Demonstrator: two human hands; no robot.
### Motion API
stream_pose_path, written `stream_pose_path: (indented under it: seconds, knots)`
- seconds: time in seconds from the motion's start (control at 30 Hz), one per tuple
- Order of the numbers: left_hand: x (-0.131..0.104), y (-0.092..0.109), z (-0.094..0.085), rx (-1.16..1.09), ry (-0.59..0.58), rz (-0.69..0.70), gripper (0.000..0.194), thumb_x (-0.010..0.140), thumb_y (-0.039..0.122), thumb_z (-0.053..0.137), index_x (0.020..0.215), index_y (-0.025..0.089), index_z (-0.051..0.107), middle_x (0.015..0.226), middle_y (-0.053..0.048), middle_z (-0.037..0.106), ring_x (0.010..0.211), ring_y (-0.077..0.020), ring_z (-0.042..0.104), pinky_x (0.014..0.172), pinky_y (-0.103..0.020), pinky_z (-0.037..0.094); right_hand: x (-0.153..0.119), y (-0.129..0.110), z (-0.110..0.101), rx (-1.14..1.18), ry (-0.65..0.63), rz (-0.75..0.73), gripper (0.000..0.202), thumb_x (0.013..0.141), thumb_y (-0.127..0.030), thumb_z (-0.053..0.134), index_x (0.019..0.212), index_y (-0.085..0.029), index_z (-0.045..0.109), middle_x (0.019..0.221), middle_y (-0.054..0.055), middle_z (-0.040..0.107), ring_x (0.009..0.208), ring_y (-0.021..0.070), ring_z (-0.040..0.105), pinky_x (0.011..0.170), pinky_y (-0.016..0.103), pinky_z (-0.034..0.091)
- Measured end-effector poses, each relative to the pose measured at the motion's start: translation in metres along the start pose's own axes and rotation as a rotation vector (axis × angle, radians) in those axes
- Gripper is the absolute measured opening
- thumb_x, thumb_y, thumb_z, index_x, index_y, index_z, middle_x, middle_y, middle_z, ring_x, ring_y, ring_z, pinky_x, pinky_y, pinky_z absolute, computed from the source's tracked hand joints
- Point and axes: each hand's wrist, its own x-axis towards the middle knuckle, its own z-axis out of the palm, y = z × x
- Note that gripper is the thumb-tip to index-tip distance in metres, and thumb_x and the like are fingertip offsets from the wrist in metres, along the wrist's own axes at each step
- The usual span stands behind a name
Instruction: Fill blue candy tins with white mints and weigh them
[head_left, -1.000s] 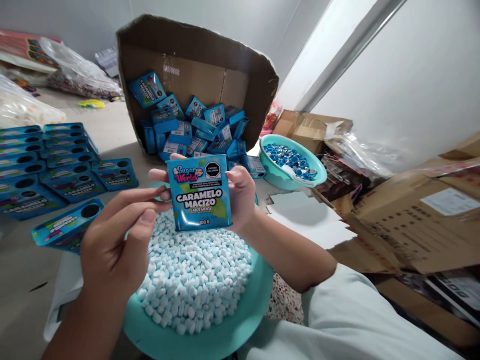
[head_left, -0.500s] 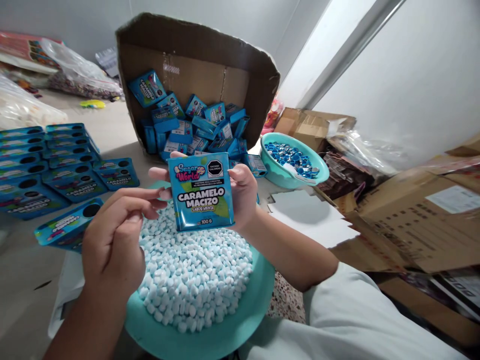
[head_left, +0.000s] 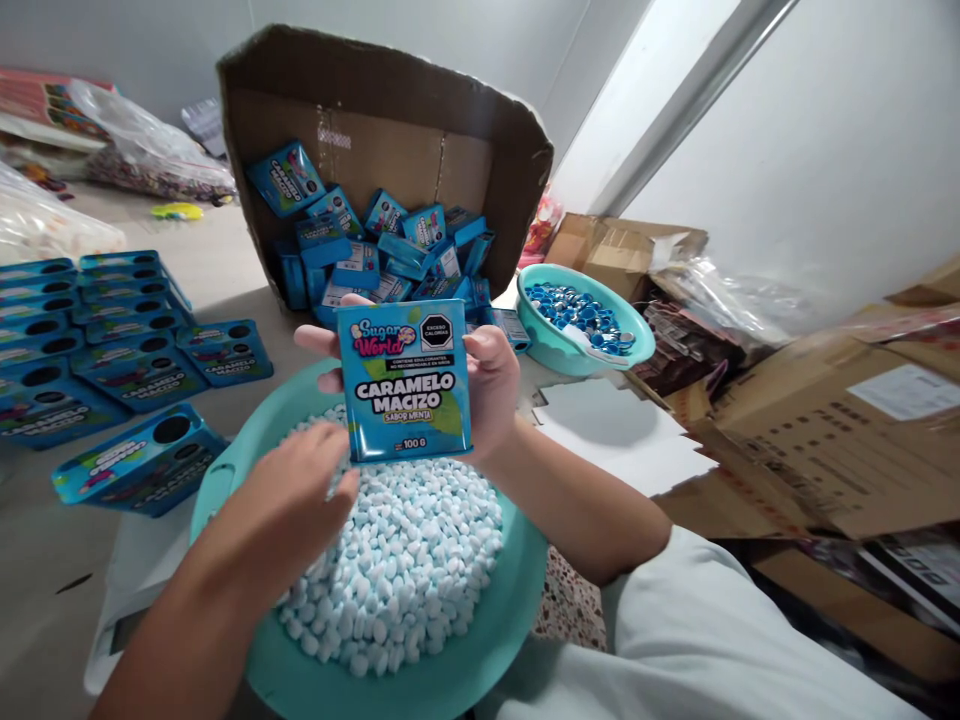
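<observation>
My right hand [head_left: 491, 385] grips a blue tin [head_left: 409, 390] from behind and the side, its printed front toward me. The lettering reads "Caramelo Macizo". Below the tin is a turquoise basin [head_left: 517, 600] heaped with small pale blue and white candies [head_left: 420, 560]. My left hand [head_left: 304, 490] is over the left side of the heap, fingers pointing down at the candies and thumb apart from them. It is slightly blurred, and its fingertips are hard to make out. A single blue tin [head_left: 142, 460] stands left of the basin.
A tipped cardboard box [head_left: 390, 130] behind holds many blue tins. Rows of stacked tins [head_left: 97, 340] stand at the left. A smaller turquoise bowl [head_left: 540, 345] holds blue-and-silver pieces. Near it lie white sheets [head_left: 622, 430]. Cardboard boxes [head_left: 847, 430] fill the right; a white device [head_left: 135, 580] sits front left.
My left hand has moved from beside the tin down and right to the candies, its fingers turning downward. The tin in my right hand has stayed almost in place.
</observation>
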Motion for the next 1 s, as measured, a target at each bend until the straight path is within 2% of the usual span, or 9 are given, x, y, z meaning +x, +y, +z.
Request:
stream_pose_path:
  seconds: [0.1,0.17,0.3,0.4,0.63,0.87,1.0]
  knots:
    - [-0.002,0.005,0.002,0.145,-0.327,-0.084,0.030,0.083,0.033,0.062,0.107,0.022,0.077,0.107,-0.012,0.078,0.100,-0.0347,0.072,0.085,-0.046,0.055,-0.001,0.000,-0.001,-0.028,-0.013,0.023,0.054,0.076,-0.051,0.045,0.116,-0.019,0.064,0.112,0.011,0.073,0.121,0.0329,0.063,0.098,0.060,0.052]
    - [-0.004,0.006,0.001,0.144,-0.409,-0.095,0.036,0.081,0.033,0.066,0.114,0.024,0.077,0.114,-0.012,0.078,0.108,-0.0355,0.071,0.092,-0.048,0.054,-0.002,0.000,-0.001,-0.056,-0.009,0.040,0.056,0.075,-0.052,0.046,0.117,-0.019,0.064,0.111,0.011,0.073,0.121,0.0331,0.063,0.097,0.059,0.053]
    - [-0.005,0.004,-0.002,0.098,-0.426,-0.100,0.042,0.074,0.032,0.073,0.115,0.027,0.078,0.119,-0.009,0.077,0.110,-0.0348,0.072,0.095,-0.047,0.054,-0.002,0.000,0.001,-0.089,0.035,0.061,0.059,0.075,-0.056,0.044,0.117,-0.020,0.064,0.108,0.010,0.074,0.121,0.0330,0.063,0.097,0.059,0.053]
    - [-0.005,0.002,-0.002,0.098,-0.429,-0.124,0.044,0.071,0.033,0.072,0.115,0.027,0.078,0.114,-0.008,0.079,0.103,-0.0323,0.074,0.086,-0.041,0.056,-0.001,-0.001,0.001,-0.072,0.034,0.058,0.058,0.076,-0.055,0.045,0.117,-0.019,0.064,0.109,0.011,0.073,0.120,0.0330,0.063,0.098,0.060,0.053]
    - [-0.006,0.005,-0.005,0.052,-0.494,-0.218,0.037,0.072,0.030,0.070,0.107,0.026,0.079,0.095,-0.006,0.081,0.087,-0.0280,0.076,0.071,-0.033,0.052,0.001,-0.001,0.000,0.000,-0.035,-0.007,0.053,0.080,-0.047,0.045,0.120,-0.019,0.063,0.114,0.011,0.074,0.120,0.0319,0.063,0.097,0.058,0.053]
    - [-0.004,0.009,-0.010,0.078,-0.558,-0.225,0.026,0.076,0.028,0.065,0.099,0.026,0.076,0.090,-0.002,0.078,0.080,-0.0226,0.072,0.066,-0.029,0.046,0.001,-0.001,0.002,0.007,-0.026,-0.038,0.053,0.080,-0.044,0.045,0.123,-0.019,0.063,0.120,0.011,0.073,0.122,0.0318,0.063,0.099,0.058,0.053]
    - [-0.004,0.007,-0.008,0.070,-0.560,-0.208,0.018,0.078,0.025,0.062,0.091,0.025,0.074,0.087,-0.002,0.076,0.078,-0.0214,0.069,0.062,-0.028,0.042,0.001,-0.001,0.005,-0.030,-0.049,-0.043,0.057,0.079,-0.045,0.046,0.127,-0.019,0.062,0.128,0.011,0.070,0.120,0.0305,0.064,0.094,0.054,0.056]
